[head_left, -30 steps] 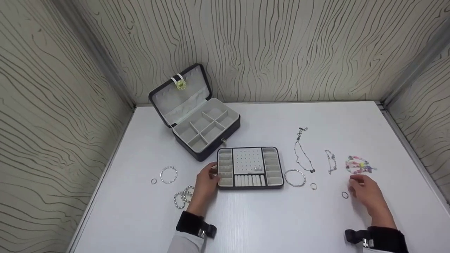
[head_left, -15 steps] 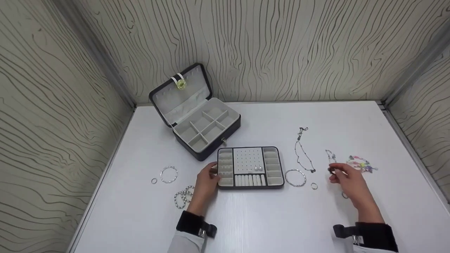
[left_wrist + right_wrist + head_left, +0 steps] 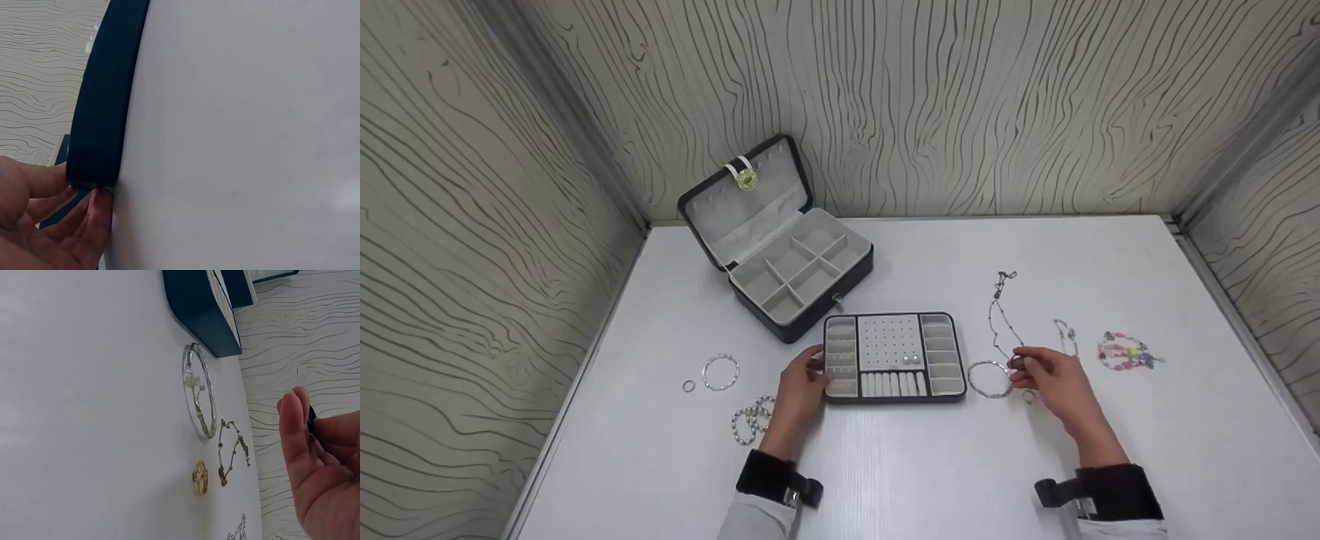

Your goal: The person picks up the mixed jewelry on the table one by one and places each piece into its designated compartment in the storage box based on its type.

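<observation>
Jewelry tray [image 3: 888, 345] is gripped by left hand [image 3: 801, 386], likely for steadiness; small dark item [image 3: 311, 421] is pinched by right hand [image 3: 1054, 379].

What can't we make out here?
- Right wrist: dark item, shape mostly covered by the right grip.
- Head: necklace, lower end behind that grip.
- Left wrist: tray, compartments hidden by its side.
- Right wrist: silver chain, cut off by bottom edge.

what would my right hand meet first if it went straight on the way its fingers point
The bangle seems first in line from the right hand, but the hand looks raised, so it may pass over that toward the tray.
</observation>
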`<state>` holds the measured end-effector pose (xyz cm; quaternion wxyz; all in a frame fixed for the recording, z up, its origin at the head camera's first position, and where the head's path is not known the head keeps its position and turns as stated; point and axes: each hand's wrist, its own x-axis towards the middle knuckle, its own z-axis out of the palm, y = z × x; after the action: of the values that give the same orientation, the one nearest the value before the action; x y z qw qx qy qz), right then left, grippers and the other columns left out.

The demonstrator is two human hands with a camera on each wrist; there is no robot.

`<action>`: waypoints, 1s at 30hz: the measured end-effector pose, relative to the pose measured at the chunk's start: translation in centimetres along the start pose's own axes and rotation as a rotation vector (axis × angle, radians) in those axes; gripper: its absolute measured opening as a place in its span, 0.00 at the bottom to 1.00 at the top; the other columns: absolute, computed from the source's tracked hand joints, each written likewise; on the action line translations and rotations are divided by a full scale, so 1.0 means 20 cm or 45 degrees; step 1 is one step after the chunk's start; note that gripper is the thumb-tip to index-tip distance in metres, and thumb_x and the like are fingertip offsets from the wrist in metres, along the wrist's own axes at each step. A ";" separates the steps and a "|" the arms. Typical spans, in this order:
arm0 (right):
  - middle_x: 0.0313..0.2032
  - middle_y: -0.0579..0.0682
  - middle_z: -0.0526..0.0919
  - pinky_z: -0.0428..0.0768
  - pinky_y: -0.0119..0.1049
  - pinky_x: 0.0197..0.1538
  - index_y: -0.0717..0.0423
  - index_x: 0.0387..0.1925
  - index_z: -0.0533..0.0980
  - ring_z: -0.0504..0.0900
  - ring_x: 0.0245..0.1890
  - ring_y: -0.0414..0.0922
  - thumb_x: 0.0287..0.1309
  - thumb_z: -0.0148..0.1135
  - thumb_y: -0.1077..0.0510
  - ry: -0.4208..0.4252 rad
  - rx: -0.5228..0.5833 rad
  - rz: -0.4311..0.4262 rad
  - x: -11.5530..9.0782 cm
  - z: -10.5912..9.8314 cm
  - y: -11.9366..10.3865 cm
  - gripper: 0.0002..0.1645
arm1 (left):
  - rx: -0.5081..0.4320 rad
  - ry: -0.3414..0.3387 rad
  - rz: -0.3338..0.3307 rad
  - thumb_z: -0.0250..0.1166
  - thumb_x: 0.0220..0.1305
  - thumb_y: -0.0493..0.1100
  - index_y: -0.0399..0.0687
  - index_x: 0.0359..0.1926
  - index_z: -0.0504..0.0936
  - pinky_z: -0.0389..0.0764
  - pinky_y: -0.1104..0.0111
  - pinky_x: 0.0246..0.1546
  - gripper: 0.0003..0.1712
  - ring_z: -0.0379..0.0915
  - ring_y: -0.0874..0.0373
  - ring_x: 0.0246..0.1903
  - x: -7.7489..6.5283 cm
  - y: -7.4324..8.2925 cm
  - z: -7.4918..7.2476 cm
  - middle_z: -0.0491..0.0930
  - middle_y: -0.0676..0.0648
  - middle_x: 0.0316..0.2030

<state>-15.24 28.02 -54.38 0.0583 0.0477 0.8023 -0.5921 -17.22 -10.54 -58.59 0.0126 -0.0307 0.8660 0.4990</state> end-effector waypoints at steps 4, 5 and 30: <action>0.50 0.71 0.77 0.82 0.34 0.46 0.77 0.61 0.66 0.84 0.40 0.44 0.73 0.45 0.68 -0.032 0.055 0.022 0.01 0.06 -0.02 0.21 | 0.000 0.000 0.002 0.64 0.60 0.30 0.40 0.62 0.74 0.76 0.59 0.43 0.28 0.74 0.53 0.40 0.00 0.00 0.00 0.81 0.43 0.43; 0.50 0.71 0.77 0.82 0.34 0.46 0.77 0.61 0.66 0.84 0.40 0.44 0.73 0.45 0.68 -0.034 0.068 0.026 0.01 0.08 -0.02 0.21 | -0.005 -0.003 -0.006 0.64 0.60 0.30 0.41 0.62 0.74 0.76 0.59 0.43 0.28 0.74 0.53 0.40 -0.01 0.01 -0.01 0.81 0.43 0.44; 0.36 0.60 0.82 0.84 0.36 0.39 0.77 0.52 0.74 0.85 0.33 0.51 0.64 0.54 0.73 -0.177 0.025 0.012 0.05 0.52 -0.10 0.16 | -0.031 -0.013 -0.003 0.64 0.61 0.32 0.41 0.63 0.74 0.76 0.60 0.42 0.28 0.74 0.55 0.39 0.00 -0.01 0.00 0.81 0.45 0.43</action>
<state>-16.15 17.42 -55.70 0.1161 0.0108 0.7902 -0.6016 -17.28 -10.54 -58.76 0.0172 -0.0296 0.8596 0.5098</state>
